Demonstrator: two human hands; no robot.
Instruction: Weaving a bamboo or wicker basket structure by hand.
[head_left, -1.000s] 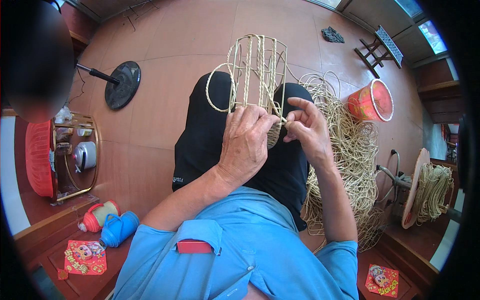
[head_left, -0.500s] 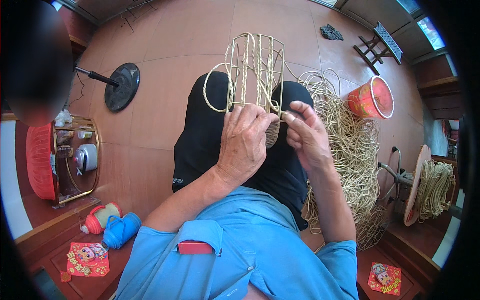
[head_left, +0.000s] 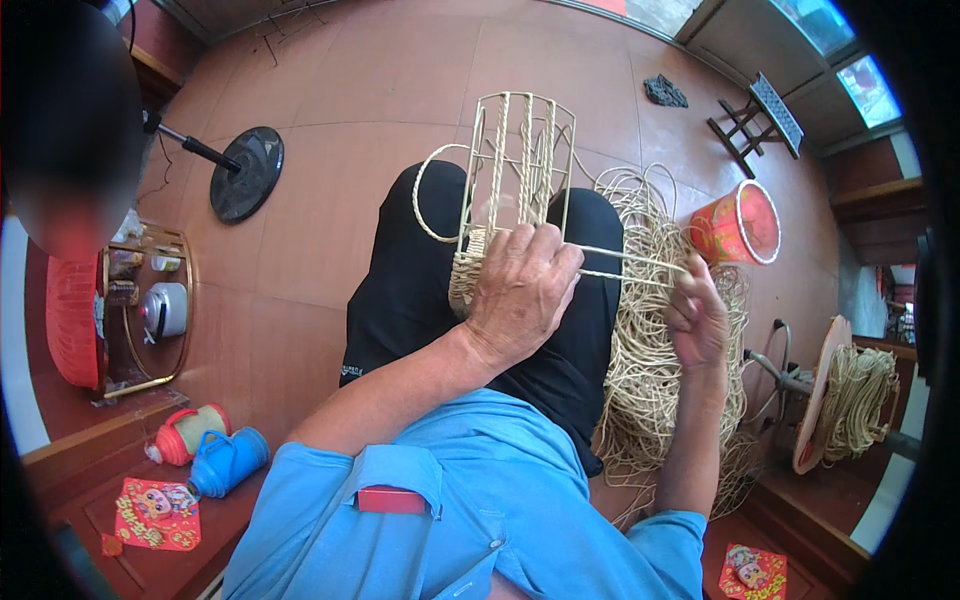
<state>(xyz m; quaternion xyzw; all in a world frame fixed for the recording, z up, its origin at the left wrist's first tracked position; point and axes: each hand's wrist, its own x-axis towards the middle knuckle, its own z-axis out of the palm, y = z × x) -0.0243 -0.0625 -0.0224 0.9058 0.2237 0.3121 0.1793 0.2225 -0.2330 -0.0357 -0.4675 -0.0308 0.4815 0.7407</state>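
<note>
A wire basket frame (head_left: 530, 120) stands between my knees, with straw-coloured twisted cords along its bars, a loose loop at its left and a woven band (head_left: 467, 270) at its near end. My left hand (head_left: 525, 285) grips that near end, fingers bent over it and partly hiding it. Out to the right, my right hand (head_left: 700, 315) is closed on a doubled cord (head_left: 630, 270) that stretches taut from the frame. Beneath and beyond that hand lies a big tangled heap of cord (head_left: 650, 400) on the floor beside my right leg.
Right: a red bucket (head_left: 722, 230), a wooden spool of cord (head_left: 855, 395), a small folding stool (head_left: 765, 105) and a dark cloth (head_left: 663, 92). Left: a round stand base (head_left: 248, 175), a rack (head_left: 175, 365) with red basket and kettle, two flasks (head_left: 225, 460).
My right hand has moved out to the right, drawing the cord from the frame into a long stretch. My left hand shifted right, uncovering the woven band's left side.
</note>
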